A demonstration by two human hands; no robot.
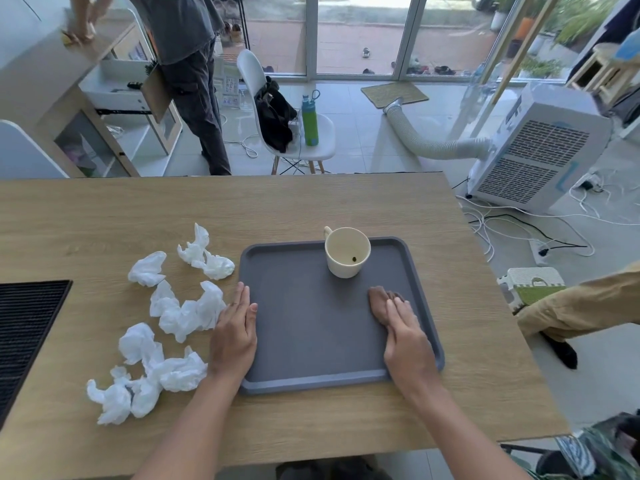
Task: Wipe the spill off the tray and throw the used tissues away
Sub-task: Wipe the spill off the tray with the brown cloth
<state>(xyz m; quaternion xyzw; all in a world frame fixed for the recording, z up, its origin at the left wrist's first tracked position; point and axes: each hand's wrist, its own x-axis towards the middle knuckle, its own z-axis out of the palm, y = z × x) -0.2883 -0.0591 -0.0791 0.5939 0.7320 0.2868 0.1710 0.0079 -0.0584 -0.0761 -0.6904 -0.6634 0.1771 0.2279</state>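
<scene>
We press a brown soaked tissue point(382, 303) flat under the right hand point(405, 337) near the tray point(311, 341) right edge | left hand point(233, 336) flat, holding nothing, steadies the left rim | risk: wiping toward the cup point(347, 252) (upright, far edge) knocks it.

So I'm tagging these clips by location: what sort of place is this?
Probably a home living or dining area, perhaps a casual workspace. A wooden table faces glass doors onto a patio with shoes outside, and a portable air conditioner stands on the tiled floor beside a white chair.
</scene>
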